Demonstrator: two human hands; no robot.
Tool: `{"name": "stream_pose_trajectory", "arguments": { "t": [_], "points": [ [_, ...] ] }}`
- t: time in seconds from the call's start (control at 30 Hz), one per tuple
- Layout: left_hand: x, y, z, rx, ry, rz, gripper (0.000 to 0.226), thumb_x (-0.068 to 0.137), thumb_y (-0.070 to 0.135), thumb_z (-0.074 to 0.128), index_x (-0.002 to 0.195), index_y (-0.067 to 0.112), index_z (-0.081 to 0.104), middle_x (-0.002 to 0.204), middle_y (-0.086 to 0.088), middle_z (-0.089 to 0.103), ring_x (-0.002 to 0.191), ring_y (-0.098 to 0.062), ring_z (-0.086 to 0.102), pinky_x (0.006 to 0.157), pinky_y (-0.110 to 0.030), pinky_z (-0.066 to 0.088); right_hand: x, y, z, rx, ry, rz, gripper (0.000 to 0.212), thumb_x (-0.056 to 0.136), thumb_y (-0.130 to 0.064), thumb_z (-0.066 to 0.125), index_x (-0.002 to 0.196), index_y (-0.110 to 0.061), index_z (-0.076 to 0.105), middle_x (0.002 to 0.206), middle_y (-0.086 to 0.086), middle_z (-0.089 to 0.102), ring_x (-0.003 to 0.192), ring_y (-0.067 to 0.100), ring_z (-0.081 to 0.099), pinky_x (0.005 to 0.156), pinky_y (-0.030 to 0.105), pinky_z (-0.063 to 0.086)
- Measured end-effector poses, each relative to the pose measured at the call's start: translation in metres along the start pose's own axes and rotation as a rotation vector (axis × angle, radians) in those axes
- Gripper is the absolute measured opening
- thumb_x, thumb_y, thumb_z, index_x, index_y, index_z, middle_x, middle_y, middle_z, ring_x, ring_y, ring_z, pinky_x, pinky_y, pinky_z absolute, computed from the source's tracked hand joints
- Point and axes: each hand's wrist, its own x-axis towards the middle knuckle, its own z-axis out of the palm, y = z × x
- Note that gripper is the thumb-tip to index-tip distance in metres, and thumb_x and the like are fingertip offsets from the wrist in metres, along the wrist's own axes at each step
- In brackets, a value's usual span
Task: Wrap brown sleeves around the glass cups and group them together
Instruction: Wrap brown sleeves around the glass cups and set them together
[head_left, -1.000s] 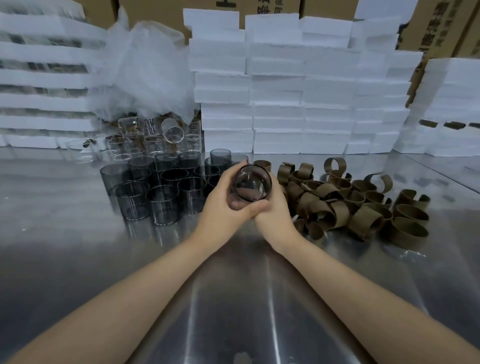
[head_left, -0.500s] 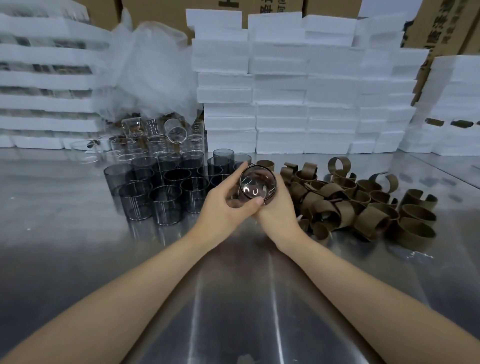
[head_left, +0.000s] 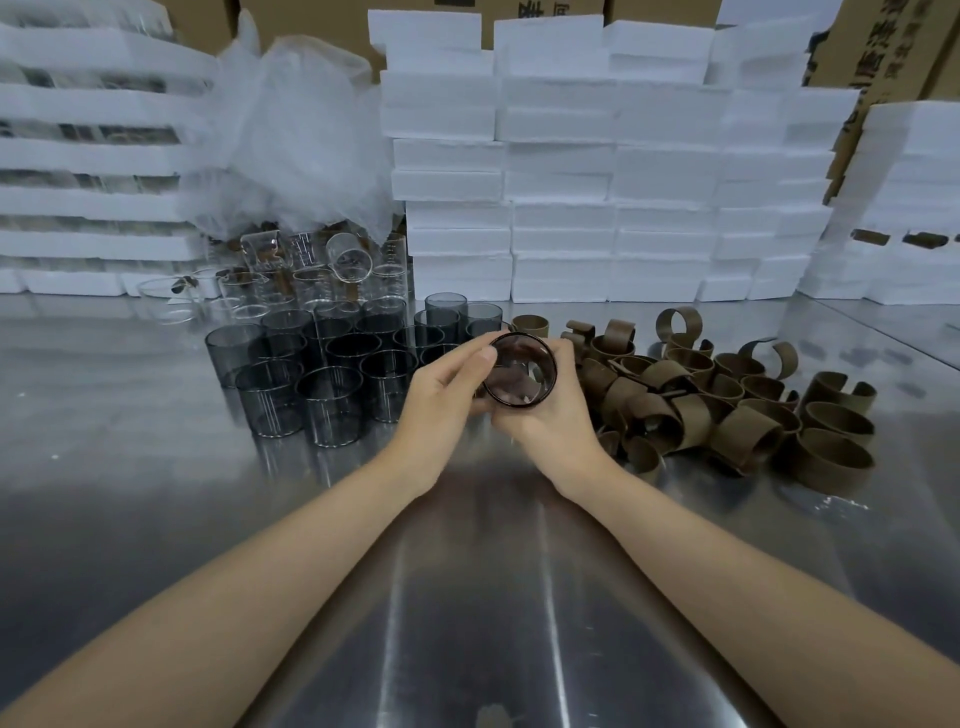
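Both hands hold one glass cup (head_left: 519, 375) over the steel table, its round mouth tilted toward me. My left hand (head_left: 441, 402) grips its left side with the thumb on the rim. My right hand (head_left: 553, 415) wraps round its right side and underneath. A dark band shows at the cup's rim; whether a sleeve is on it I cannot tell. Several smoky grey cups (head_left: 332, 374) stand grouped to the left. A pile of curled brown sleeves (head_left: 722, 395) lies to the right.
Clear glass cups (head_left: 291, 280) sit behind the grey ones under crumpled plastic wrap (head_left: 291, 135). White foam blocks (head_left: 597, 171) are stacked along the back, with foam trays (head_left: 88, 171) at the left and cardboard boxes (head_left: 883, 47) behind. The steel table (head_left: 467, 597) stretches toward me.
The cup has turned a little in my hands and my left thumb has slid up along its rim. Both hands stay in about the same place.
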Motion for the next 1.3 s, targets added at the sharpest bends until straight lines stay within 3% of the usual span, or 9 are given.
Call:
{"name": "stream_pose_trajectory", "arguments": {
  "t": [0.2, 0.33, 0.47, 0.57, 0.67, 0.97, 1.1, 1.2, 1.3],
  "points": [
    [0.003, 0.005, 0.000, -0.167, 0.015, -0.181, 0.025, 0.097, 0.021, 0.055, 0.115, 0.006, 0.064, 0.107, -0.009, 0.070, 0.099, -0.021, 0.066, 0.089, -0.037, 0.053, -0.001, -0.002, 0.001, -0.137, -0.022, -0.058, 0.060, 0.059, 0.006, 0.063, 0.109, -0.021, 0.044, 0.100, -0.004, 0.061, 0.091, 0.001, 0.063, 0.077, 0.018, 0.048],
    [0.002, 0.008, 0.002, -0.221, 0.022, -0.201, 0.026, 0.083, 0.028, 0.066, 0.103, 0.011, 0.061, 0.093, -0.005, 0.067, 0.085, -0.015, 0.064, 0.077, -0.028, 0.053, -0.003, -0.001, 0.001, -0.214, -0.065, -0.073, 0.064, 0.063, 0.011, 0.066, 0.115, -0.019, 0.044, 0.102, -0.007, 0.059, 0.092, 0.001, 0.061, 0.078, 0.017, 0.050],
    [0.002, 0.007, 0.002, -0.172, 0.023, -0.214, 0.012, 0.089, 0.020, 0.067, 0.097, 0.014, 0.061, 0.101, -0.007, 0.066, 0.091, -0.016, 0.065, 0.081, -0.028, 0.054, -0.005, -0.005, 0.003, -0.266, -0.073, -0.098, 0.055, 0.071, 0.009, 0.069, 0.113, -0.015, 0.044, 0.099, -0.001, 0.060, 0.092, 0.008, 0.063, 0.077, 0.020, 0.051],
    [0.003, 0.005, 0.004, -0.118, 0.045, -0.194, 0.020, 0.084, 0.018, 0.073, 0.100, 0.015, 0.061, 0.103, -0.004, 0.067, 0.090, -0.009, 0.067, 0.076, -0.022, 0.054, -0.006, -0.007, 0.005, -0.295, -0.063, -0.107, 0.052, 0.074, 0.009, 0.070, 0.111, -0.016, 0.045, 0.102, -0.002, 0.060, 0.096, 0.011, 0.062, 0.081, 0.025, 0.053],
    [0.003, 0.002, 0.007, -0.046, 0.053, -0.153, 0.027, 0.079, 0.014, 0.078, 0.096, 0.018, 0.058, 0.097, 0.000, 0.066, 0.081, 0.001, 0.067, 0.068, -0.014, 0.051, -0.006, -0.007, 0.005, -0.300, -0.040, -0.106, 0.052, 0.074, 0.009, 0.070, 0.111, -0.018, 0.045, 0.103, -0.009, 0.058, 0.099, 0.001, 0.060, 0.081, 0.015, 0.049],
    [0.000, -0.005, 0.011, 0.204, -0.026, 0.053, 0.060, 0.055, 0.021, 0.084, 0.105, 0.027, 0.052, 0.104, 0.009, 0.064, 0.096, 0.003, 0.064, 0.080, -0.015, 0.052, -0.001, 0.003, 0.001, -0.252, 0.055, -0.020, 0.048, 0.065, -0.010, 0.070, 0.105, -0.021, 0.046, 0.094, -0.011, 0.059, 0.085, -0.007, 0.060, 0.072, 0.010, 0.049],
    [-0.002, -0.004, 0.007, 0.188, -0.067, 0.092, 0.060, 0.059, 0.011, 0.085, 0.109, 0.026, 0.055, 0.108, 0.006, 0.066, 0.100, 0.000, 0.065, 0.080, -0.015, 0.051, 0.000, 0.005, -0.003, -0.113, 0.039, 0.066, 0.046, 0.068, -0.001, 0.068, 0.105, -0.017, 0.047, 0.096, 0.002, 0.062, 0.090, 0.013, 0.063, 0.083, 0.035, 0.056],
    [-0.004, -0.001, 0.001, 0.131, -0.124, 0.084, 0.058, 0.071, -0.009, 0.080, 0.116, 0.019, 0.058, 0.111, 0.006, 0.067, 0.101, 0.000, 0.066, 0.076, -0.012, 0.052, -0.001, 0.002, -0.005, -0.074, 0.017, 0.095, 0.045, 0.069, 0.001, 0.066, 0.105, -0.018, 0.047, 0.094, -0.001, 0.062, 0.081, 0.003, 0.061, 0.065, 0.024, 0.050],
    [-0.004, 0.001, -0.005, 0.159, -0.155, 0.095, 0.056, 0.077, -0.009, 0.075, 0.122, 0.021, 0.058, 0.115, 0.008, 0.067, 0.106, 0.000, 0.064, 0.080, -0.012, 0.050, -0.003, -0.004, -0.003, -0.030, 0.011, 0.146, 0.054, 0.056, -0.006, 0.063, 0.106, -0.016, 0.048, 0.090, -0.004, 0.060, 0.072, -0.006, 0.059, 0.053, 0.014, 0.045]
  ]
}}
